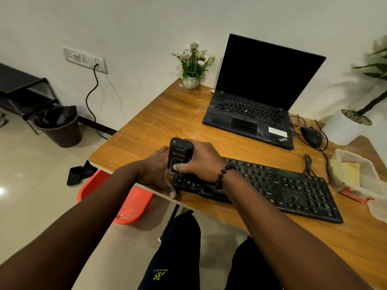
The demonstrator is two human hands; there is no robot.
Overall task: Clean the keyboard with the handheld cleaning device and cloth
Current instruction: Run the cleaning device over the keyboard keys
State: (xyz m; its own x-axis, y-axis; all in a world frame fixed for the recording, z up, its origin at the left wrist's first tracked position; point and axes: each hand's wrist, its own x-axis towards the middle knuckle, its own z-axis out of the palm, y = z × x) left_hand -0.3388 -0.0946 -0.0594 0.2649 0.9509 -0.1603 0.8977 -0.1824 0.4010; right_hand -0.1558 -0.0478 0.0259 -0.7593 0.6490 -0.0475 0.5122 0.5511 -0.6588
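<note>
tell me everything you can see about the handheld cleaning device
The handheld cleaning device is a small, black, boxy unit that looks like plastic, with pale lettering across its front face and a darker recess near its top. It stands upright with its lower end on the left end of the black keyboard, above the Ctrl key. The right hand grips it, thumb on its lower front, while the left hand rests against its left side and holds the keyboard's left edge. Its nozzle is hidden.

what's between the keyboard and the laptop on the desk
In the head view, only bare wooden desk separates the keyboard from the laptop; the mouse and its cable sit off to the right.
</note>
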